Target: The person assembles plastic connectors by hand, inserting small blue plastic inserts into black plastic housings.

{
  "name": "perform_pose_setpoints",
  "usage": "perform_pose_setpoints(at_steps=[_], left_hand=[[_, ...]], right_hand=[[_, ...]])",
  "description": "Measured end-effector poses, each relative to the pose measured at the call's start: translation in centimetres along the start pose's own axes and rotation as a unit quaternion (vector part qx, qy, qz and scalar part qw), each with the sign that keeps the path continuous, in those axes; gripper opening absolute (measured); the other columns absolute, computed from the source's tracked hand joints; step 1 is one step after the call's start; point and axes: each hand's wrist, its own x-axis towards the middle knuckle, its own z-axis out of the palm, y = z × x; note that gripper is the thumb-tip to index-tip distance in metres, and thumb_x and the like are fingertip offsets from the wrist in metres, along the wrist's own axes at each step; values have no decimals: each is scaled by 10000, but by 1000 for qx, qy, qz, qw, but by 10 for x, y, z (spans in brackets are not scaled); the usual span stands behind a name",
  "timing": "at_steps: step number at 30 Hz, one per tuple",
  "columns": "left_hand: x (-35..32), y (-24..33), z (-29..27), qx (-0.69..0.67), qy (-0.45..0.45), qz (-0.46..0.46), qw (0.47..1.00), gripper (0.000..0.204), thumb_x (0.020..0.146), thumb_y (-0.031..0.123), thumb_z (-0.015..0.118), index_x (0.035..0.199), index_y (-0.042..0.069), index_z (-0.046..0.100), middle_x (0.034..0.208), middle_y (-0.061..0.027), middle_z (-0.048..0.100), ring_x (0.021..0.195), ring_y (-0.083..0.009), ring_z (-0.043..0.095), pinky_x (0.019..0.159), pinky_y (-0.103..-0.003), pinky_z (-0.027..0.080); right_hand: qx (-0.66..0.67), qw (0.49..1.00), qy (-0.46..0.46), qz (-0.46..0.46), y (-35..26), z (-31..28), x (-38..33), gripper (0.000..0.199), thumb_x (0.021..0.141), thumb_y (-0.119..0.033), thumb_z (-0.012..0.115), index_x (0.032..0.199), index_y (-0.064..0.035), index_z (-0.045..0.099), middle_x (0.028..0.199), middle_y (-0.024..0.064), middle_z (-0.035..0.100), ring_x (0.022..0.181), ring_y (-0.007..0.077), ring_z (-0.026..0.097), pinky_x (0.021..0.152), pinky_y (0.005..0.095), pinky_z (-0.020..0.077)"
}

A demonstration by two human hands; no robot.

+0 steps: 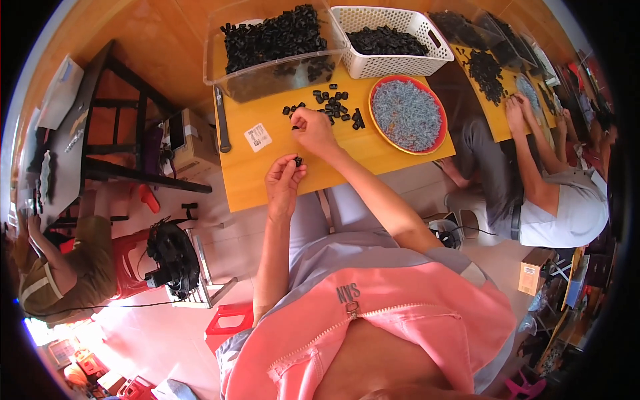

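My left hand (283, 180) pinches a small black plastic part (298, 161) between thumb and fingertips, just over the near part of the yellow table (250, 180). Farther up, my right hand (315, 132) is closed with its fingertips pressed together at the near-left side of a loose group of black plastic parts (331, 105). Something small and dark shows at its fingertips, too small to make out. To the right of that hand sits a red-rimmed round tray (442, 127) heaped with small grey-blue pieces (407, 115).
At the table's back stand a clear bin (267, 83) and a white perforated basket (393, 65), both holding black parts. A dark long-handled tool (222, 120) and a printed label (257, 137) lie left. A black fan (175, 257) stands left; co-workers sit on both sides.
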Motion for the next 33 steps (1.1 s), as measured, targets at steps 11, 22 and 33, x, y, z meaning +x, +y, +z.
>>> perform_pose_setpoints(at_steps=[11,22,33], left_hand=[[-3,-6,19,20,-10,-59,998,158,839,20,558,992,-3,589,858,-47,608,728,-106,589,675,-204,489],[-8,-10,23,40,-23,-73,996,173,824,10,573,997,0,582,831,-36,612,723,-100,595,673,-201,491],[-8,-13,21,108,-28,-52,992,132,804,9,599,933,-15,606,832,-58,625,724,-99,592,677,-200,485]], right_hand=[[402,875,-1,270,-5,-51,-89,198,758,18,613,953,45,615,817,64,623,719,108,596,632,216,490],[311,925,-21,215,-14,-56,-93,126,800,11,582,919,52,592,805,84,618,692,106,597,630,217,506],[172,970,-20,171,-18,-59,-96,85,787,35,566,863,45,603,740,70,629,642,99,598,578,216,489]])
